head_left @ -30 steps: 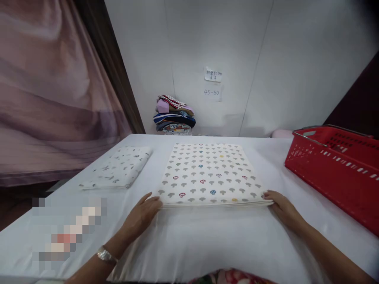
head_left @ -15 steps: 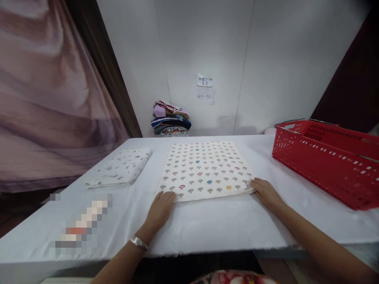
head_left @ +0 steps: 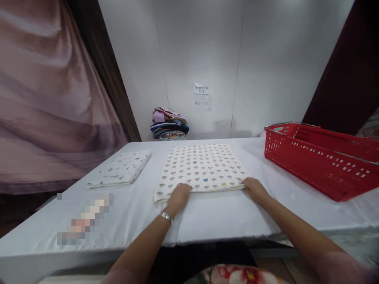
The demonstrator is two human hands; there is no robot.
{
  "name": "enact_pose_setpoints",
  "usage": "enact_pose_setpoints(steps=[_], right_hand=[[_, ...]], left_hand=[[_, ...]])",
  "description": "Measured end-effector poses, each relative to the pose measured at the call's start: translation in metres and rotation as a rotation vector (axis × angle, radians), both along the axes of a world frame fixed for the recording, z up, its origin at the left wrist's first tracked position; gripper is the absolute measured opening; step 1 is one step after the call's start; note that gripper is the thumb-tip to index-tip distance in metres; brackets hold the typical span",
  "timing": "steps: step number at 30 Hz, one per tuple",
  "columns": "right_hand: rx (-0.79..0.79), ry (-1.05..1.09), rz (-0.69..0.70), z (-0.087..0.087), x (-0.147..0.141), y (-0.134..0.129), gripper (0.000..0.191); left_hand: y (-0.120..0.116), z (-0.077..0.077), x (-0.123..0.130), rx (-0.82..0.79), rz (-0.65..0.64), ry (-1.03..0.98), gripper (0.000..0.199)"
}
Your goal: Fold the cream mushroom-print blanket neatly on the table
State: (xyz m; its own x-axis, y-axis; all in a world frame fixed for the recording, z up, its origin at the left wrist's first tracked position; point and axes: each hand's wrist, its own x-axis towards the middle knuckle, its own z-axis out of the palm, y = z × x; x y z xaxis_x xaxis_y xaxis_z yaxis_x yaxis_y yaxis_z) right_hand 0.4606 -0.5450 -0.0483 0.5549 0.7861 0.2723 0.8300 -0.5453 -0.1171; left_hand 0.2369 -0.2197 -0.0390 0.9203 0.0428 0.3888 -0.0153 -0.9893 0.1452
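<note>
A cream cloth [head_left: 204,167] printed with small mushrooms lies folded flat on the white table. My left hand [head_left: 180,197], with a silver bracelet at the wrist, is on its front edge, left of the middle, fingers together over the fabric. At the front right corner, my right hand [head_left: 255,190] has its fingers closed on the cloth's edge. The underside of both hands is hidden. Another folded white cloth [head_left: 121,169] with a small print rests to the left, touched by neither hand.
A red plastic basket [head_left: 319,163] stands on the right of the table [head_left: 219,221]. Folded fabrics [head_left: 169,125] are stacked behind the far edge. Paper notes [head_left: 201,96] hang on the wall. A blurred, pixelated object [head_left: 89,217] lies front left.
My left hand has moved right along the cloth's front edge, away from the front left corner. My right hand stays at the right corner. The view has shifted slightly.
</note>
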Motion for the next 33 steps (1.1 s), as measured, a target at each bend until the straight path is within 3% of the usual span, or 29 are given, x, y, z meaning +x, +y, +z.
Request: enact_pose_setpoints(steps=[3,7,15,20,27,33], right_hand=[[-0.06,0.011,-0.003,0.008,-0.005,0.003,0.029],[-0.074,0.051,0.098,0.012,-0.016,0.009,0.037],[0.091,0.068,0.33,0.008,-0.025,0.029,0.03],[0.165,0.059,0.304,0.006,-0.025,0.036,0.032],[0.194,0.023,0.326,0.006,-0.036,0.048,0.029],[0.302,-0.06,0.195,0.004,-0.045,0.053,0.032]], left_hand=[[-0.001,0.004,-0.001,-0.045,-0.008,0.023,0.017],[-0.006,0.006,0.001,-0.072,-0.02,0.04,0.016],[-0.016,0.006,0.007,-0.17,-0.054,0.027,0.019],[-0.017,0.007,0.011,-0.217,-0.026,0.027,0.021],[-0.025,-0.003,0.017,-0.195,-0.03,-0.031,0.017],[-0.034,-0.005,0.019,-0.05,-0.048,-0.039,0.019]])
